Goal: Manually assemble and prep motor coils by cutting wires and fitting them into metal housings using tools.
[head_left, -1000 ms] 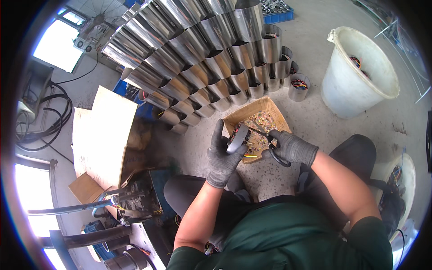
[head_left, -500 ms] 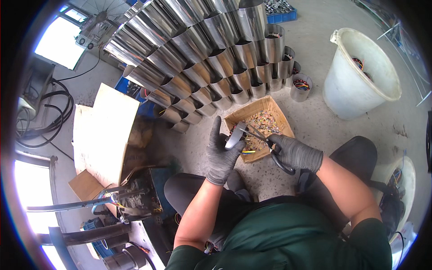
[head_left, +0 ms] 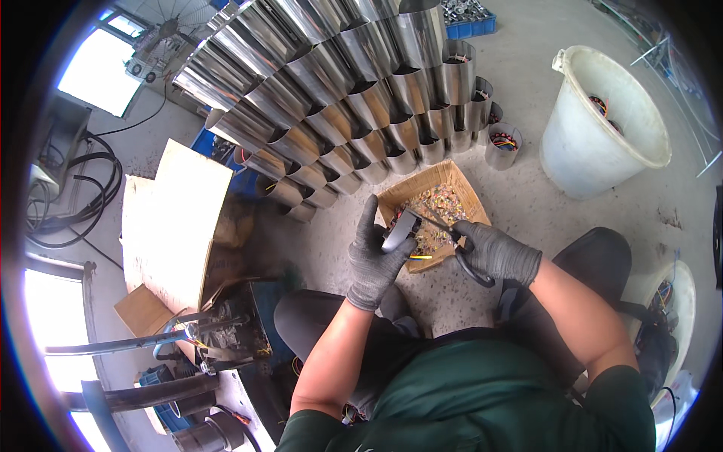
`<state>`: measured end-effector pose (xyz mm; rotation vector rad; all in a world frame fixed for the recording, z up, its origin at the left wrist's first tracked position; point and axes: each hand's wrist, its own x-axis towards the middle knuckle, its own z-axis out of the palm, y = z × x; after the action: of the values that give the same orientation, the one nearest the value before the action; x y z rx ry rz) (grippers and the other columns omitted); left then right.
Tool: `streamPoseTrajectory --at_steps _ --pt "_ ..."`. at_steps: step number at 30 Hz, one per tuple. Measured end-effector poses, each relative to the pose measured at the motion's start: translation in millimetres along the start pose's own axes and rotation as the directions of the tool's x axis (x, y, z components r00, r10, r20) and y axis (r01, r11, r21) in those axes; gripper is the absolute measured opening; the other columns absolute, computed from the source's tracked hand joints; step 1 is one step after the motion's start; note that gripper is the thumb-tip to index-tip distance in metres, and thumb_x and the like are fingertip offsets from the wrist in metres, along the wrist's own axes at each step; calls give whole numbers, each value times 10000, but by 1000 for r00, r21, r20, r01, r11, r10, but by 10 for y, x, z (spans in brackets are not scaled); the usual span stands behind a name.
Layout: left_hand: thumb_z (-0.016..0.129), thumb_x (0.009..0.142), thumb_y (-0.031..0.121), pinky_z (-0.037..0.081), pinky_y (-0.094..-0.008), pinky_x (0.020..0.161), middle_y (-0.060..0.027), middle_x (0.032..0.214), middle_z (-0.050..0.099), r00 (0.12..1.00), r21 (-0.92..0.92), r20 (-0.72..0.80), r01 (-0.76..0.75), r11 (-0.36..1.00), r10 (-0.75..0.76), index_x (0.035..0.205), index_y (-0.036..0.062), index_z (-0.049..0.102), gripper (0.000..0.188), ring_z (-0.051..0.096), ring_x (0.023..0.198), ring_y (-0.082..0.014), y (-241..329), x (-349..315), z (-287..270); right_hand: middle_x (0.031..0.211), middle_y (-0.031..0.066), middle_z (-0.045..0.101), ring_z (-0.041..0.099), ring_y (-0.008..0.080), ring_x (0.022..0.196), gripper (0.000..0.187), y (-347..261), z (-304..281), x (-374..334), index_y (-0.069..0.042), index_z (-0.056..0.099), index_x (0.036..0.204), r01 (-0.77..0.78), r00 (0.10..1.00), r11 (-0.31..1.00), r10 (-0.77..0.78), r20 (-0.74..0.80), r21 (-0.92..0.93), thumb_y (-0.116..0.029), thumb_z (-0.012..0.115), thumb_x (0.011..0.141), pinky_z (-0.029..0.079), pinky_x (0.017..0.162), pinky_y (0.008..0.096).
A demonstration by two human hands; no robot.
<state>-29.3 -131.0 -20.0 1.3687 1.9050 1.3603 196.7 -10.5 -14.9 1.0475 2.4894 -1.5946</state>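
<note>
My left hand (head_left: 370, 262), in a dark grey glove, grips a short grey metal cylinder (head_left: 401, 230) with a dark inside. A yellow wire end sticks out below it; the fingers hide the rest. In my right hand (head_left: 501, 255), also gloved, is a pair of scissors (head_left: 474, 273) with black handles. Their blades point left, close to the cylinder's open side; whether they touch a wire I cannot tell. Beneath both hands stands an open cardboard box (head_left: 473, 197) holding many small coloured wire scraps (head_left: 440, 205).
Tall stacks of shiny metal tubes (head_left: 369, 105) rise ahead. One short tube with wires (head_left: 502, 147) stands at their right end. A big white bucket (head_left: 580, 151) is at the right. Cardboard (head_left: 181, 226) and machinery (head_left: 218, 331) crowd the left; a blue crate (head_left: 473, 28) lies far off.
The cylinder in my left hand has turned slightly and shifted a little to the right. The scissors have moved slightly with my right hand; both grips are unchanged.
</note>
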Motion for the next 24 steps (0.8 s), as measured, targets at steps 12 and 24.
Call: streamPoseTrajectory --at_steps 12,24 --pt "646 910 656 546 -256 603 -46 834 662 978 -310 113 203 929 -176 1577 10 280 998 652 702 -117 230 17 -115 978 234 644 676 385 915 444 -117 -52 -132 -78 605 1213 142 983 965 -164 -87 -221 -240 733 820 566 813 471" --pt "463 1021 618 599 -329 865 -184 1239 649 959 -459 138 284 842 -248 1547 14 339 811 715 1010 -231 153 67 -67 1017 204 642 667 373 948 575 29 -165 -68 -76 633 1228 251 920 884 -344 -187 -394 -275 812 719 571 874 457"
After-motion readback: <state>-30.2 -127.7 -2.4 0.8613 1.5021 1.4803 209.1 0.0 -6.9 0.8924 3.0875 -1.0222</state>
